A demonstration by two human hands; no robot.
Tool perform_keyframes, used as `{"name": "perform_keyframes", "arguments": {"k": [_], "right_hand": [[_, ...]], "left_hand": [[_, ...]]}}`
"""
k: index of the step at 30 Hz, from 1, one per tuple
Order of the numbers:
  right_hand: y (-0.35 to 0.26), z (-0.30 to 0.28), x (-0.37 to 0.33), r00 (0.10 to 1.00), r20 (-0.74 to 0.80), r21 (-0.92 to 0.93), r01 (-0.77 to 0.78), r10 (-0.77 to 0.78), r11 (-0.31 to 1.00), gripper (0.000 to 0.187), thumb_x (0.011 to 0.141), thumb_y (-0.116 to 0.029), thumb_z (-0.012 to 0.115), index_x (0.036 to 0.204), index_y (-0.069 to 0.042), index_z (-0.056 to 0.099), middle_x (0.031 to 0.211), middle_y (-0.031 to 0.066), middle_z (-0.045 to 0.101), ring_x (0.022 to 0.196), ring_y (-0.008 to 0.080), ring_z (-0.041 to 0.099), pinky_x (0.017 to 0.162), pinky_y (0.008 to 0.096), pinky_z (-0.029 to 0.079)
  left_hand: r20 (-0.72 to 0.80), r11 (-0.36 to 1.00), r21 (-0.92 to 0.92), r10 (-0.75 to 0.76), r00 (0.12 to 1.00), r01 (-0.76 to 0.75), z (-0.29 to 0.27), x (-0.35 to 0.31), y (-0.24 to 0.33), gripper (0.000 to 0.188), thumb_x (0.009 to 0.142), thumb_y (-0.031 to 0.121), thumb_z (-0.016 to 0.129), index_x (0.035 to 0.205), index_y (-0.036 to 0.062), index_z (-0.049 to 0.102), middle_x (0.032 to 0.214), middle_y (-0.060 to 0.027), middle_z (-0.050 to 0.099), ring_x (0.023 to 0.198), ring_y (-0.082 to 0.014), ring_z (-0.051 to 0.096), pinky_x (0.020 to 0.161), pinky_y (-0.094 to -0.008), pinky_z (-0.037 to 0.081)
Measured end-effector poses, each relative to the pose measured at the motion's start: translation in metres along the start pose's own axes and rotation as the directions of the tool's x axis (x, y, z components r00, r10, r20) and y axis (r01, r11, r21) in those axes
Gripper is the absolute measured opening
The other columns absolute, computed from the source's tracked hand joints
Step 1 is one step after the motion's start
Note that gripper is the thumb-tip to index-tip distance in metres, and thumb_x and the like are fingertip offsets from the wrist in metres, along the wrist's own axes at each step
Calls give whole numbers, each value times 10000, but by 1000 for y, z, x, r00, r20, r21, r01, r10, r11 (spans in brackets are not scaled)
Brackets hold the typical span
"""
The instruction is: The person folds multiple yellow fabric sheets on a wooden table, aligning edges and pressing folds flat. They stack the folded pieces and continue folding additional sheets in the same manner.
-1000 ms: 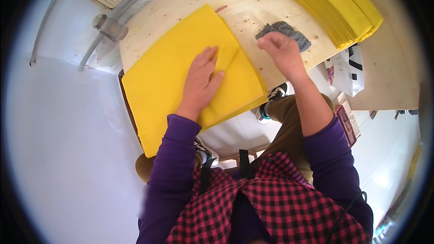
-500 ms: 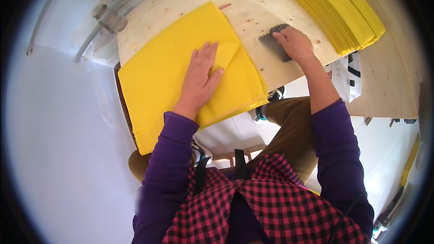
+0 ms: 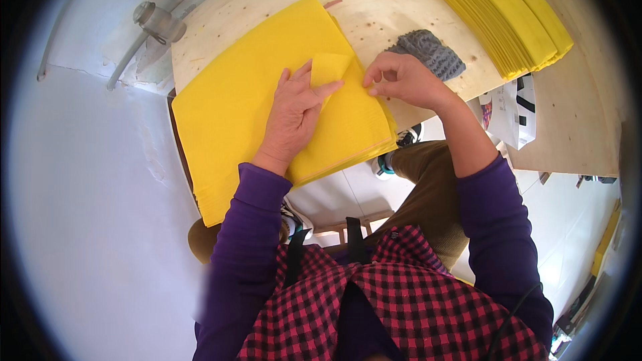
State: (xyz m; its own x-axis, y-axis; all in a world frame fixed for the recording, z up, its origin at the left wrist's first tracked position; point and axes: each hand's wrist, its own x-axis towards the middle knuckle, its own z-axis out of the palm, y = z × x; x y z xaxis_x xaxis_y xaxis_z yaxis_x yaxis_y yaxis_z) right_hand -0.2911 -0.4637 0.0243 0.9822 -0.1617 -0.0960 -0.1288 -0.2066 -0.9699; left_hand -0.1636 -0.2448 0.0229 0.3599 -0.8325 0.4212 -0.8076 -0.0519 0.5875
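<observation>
We are viewing a knotty wooden desk (image 3: 374, 17) that is carrying, at its left, a flat stack of yellow sheets (image 3: 234, 113). A second yellow stack (image 3: 485, 13) is lying at the far right; a white bag (image 3: 525, 112) is showing just past the desk edge. We are spreading the left hand (image 3: 292, 113) over the flat stack, its thumb touching a turned-over corner (image 3: 329, 65). We are holding the right hand (image 3: 372, 87) at the stack's right edge, thumb and fingertips close together; whether they are pinching anything, we cannot tell. A grey knitted cloth (image 3: 435, 55) is lying beyond. We are judging that an uneven pinch could lift several sheets together, and weak left-hand pressure could let them slide or crease. The bag is bearing black and coloured print; we are finding no readable label on the sheets.
</observation>
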Motion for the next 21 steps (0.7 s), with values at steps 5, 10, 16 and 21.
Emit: {"name": "perform_keyframes", "arguments": {"k": [5,10,16,21], "right_hand": [[1,2,4,999,-26,-85,18,-20,996,63,811,-68,707,860,-53,672,753,-27,573,675,65,516,577,238,452],[-2,5,5,998,-37,-95,42,-45,995,56,826,-90,690,852,-57,653,760,-23,578,677,65,519,565,240,456],[-13,4,7,992,-55,-172,104,-115,980,66,840,-101,682,857,-63,630,760,-28,553,668,60,496,560,233,445],[-20,7,10,978,-82,-204,171,-191,964,60,848,-110,678,873,-68,643,756,-34,535,643,54,446,564,219,403]], "left_hand": [[9,999,-43,4,1000,-4,-1,1,0,279,855,33,554,1064,132,710,1099,-128,631,1298,-355,460,1107,-532,226],[34,999,-46,-10,999,12,-3,0,-1,267,832,127,610,1082,140,704,1117,-140,628,1305,-371,446,1123,-542,205],[56,1000,-17,14,998,-13,-8,-1,6,454,741,249,719,1177,142,655,1204,-143,609,1327,-375,419,1139,-547,190],[49,1000,14,-5,999,4,-8,-3,9,576,722,181,718,1278,131,579,1256,-148,587,1322,-357,432,1141,-523,212]]}}
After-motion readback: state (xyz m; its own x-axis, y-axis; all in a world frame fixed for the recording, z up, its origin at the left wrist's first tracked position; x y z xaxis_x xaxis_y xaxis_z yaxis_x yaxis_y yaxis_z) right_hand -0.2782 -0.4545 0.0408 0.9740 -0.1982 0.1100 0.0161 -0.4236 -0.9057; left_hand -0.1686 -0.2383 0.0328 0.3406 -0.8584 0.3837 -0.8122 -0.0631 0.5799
